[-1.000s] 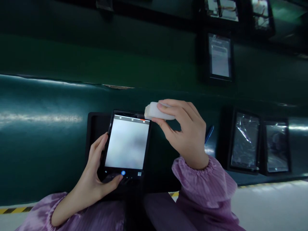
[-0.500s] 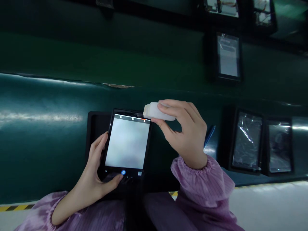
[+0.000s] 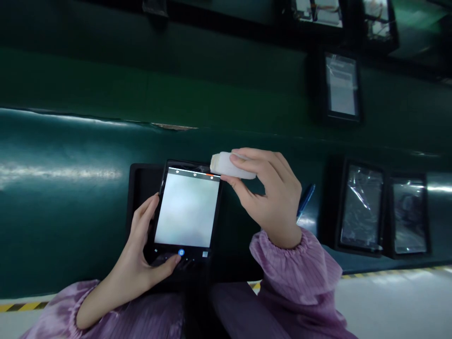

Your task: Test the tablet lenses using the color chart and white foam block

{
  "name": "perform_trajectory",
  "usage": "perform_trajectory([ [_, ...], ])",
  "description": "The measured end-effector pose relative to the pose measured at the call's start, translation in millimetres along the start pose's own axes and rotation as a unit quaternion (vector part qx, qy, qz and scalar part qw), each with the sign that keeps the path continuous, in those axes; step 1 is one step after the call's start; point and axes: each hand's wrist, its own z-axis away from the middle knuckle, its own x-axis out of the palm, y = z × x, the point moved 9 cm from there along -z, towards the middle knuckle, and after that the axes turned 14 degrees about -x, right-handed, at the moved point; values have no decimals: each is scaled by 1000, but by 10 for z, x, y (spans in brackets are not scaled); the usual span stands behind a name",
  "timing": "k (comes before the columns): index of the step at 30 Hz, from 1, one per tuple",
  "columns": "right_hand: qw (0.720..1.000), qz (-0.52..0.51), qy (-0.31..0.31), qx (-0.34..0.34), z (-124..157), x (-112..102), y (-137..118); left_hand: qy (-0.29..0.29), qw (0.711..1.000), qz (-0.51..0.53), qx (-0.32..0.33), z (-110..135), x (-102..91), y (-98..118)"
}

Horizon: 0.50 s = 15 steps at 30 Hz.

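Note:
My left hand (image 3: 137, 268) grips a black tablet (image 3: 186, 207) by its left side, fingers behind the edge and thumb on the lower bezel. The tablet's lit screen shows a pale, blurred picture with a row of icons along the top and a blue round button at the bottom. My right hand (image 3: 270, 193) pinches a small white rounded object (image 3: 235, 165) between thumb and fingers. Its narrower yellowish end is at the tablet's top right corner; whether they touch I cannot tell. A black tray (image 3: 136, 181) lies under the tablet, partly hidden by it.
A blue pen (image 3: 305, 201) lies right of my right hand. Farther right are two black trays with film-covered devices, a nearer one (image 3: 362, 207) and a farther one (image 3: 409, 214). Beyond the bench edge another tray (image 3: 342, 84) and more trays (image 3: 318, 13) stand on a green surface.
The tray beyond the bench has shifted slightly right, and those at the far top slightly left. My right hand and the white object have moved barely left; my left hand keeps its hold.

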Motion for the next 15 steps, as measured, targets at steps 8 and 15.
perform_trajectory([
  [8, 1000, -7, 14, -4, 10, 33, -29, -1, 1000, -3, 3, 3, 3, 13],
  [15, 1000, -16, 13, 7, 32, 34, -2, 0, 1000, -6, 5, 1, -9, 10],
])
